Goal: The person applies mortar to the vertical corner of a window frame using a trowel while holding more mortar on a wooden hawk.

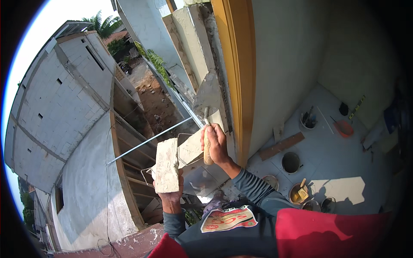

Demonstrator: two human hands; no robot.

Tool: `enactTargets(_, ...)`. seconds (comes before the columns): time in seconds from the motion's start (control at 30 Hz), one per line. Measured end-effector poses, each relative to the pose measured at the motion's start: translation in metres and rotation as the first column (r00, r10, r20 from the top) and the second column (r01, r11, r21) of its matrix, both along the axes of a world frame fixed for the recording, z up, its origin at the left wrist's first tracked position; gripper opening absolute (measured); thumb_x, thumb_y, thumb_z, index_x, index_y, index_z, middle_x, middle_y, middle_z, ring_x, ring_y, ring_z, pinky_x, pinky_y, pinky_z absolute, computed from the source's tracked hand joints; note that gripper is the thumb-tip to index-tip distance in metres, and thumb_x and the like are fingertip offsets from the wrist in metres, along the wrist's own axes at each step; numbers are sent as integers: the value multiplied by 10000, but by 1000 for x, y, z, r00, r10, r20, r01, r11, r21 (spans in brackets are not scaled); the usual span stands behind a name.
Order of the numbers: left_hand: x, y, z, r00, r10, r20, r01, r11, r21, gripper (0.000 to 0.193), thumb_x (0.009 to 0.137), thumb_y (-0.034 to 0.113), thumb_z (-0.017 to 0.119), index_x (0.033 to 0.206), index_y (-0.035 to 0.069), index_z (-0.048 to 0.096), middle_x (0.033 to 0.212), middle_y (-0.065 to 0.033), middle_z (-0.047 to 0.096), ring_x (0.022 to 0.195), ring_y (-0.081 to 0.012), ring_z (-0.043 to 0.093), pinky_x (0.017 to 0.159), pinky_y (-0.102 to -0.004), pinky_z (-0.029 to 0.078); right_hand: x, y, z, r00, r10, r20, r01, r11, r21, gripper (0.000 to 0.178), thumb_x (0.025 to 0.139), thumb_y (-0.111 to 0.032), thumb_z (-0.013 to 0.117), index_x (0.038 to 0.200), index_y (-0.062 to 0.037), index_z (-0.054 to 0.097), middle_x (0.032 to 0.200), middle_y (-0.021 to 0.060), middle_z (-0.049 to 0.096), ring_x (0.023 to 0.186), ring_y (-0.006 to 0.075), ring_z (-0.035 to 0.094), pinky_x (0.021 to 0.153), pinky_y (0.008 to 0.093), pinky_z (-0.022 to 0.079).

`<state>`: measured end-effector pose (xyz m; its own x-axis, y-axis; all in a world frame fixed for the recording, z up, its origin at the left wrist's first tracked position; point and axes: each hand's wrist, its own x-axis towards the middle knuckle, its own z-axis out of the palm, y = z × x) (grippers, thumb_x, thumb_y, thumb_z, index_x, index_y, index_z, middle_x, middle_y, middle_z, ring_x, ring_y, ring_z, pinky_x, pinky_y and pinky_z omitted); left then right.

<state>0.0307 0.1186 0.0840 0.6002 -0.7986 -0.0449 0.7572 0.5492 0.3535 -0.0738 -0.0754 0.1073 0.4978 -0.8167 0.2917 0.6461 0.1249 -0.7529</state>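
Observation:
My right hand (216,144) wraps round the wooden handle of a pointed trowel (208,95). Its metal blade points up and lies against, or just in front of, the narrow plastered wall edge (189,34) beside the yellow frame; contact is hard to judge. My left hand (173,198) grips a rectangular board (167,165) from below. Pale plaster smears the board's face and thicker plaster lines its right edge. The underside of the board and most of the left fingers are hidden. Between my hands runs a pale ledge (189,150) with bent wire next to it.
A yellow frame (234,64) stands right of the wall edge. Several buckets, including a dark one (291,162), and a wooden plank (282,147) are on the tiled floor. To the left, a thin pipe (150,139) spans a drop beside a grey block building (60,99).

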Motion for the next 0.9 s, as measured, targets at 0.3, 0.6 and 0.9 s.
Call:
enactTargets(0.3, -17, -47, 9, 990, 127, 65, -138, 967, 215, 499, 945, 242, 498, 1351, -47, 486, 1212, -256, 620, 909, -311, 668, 590, -297, 545, -27, -39, 61, 998, 14, -65, -22, 990, -137, 277, 1044, -317, 472, 1044, -40, 490, 835, 28, 549, 632, 70, 527, 512, 234, 459)
enactTargets(0.6, -29, -117, -9, 792, -525, -312, 499, 851, -165, 370, 906, 121, 556, 1230, -52, 508, 975, -143, 549, 665, -155, 464, 493, -247, 385, -129, 26, -35, 566, -639, -522, 68, 667, -742, 238, 893, -130, 680, 1009, -25, 500, 849, 88, 557, 758, 241, 619, 647, 366, 497)
enactTargets(0.9, -51, -163, -4, 603, -652, -460, 566, 756, -330, 223, 859, 102, 569, 1040, -20, 530, 850, -59, 458, 728, -153, 468, 544, -274, 393, -187, 55, -72, 275, -888, -367, 153, 418, -896, 204, 842, -75, 661, 980, -38, 514, 988, 98, 562, 933, 290, 622, 704, 402, 539)
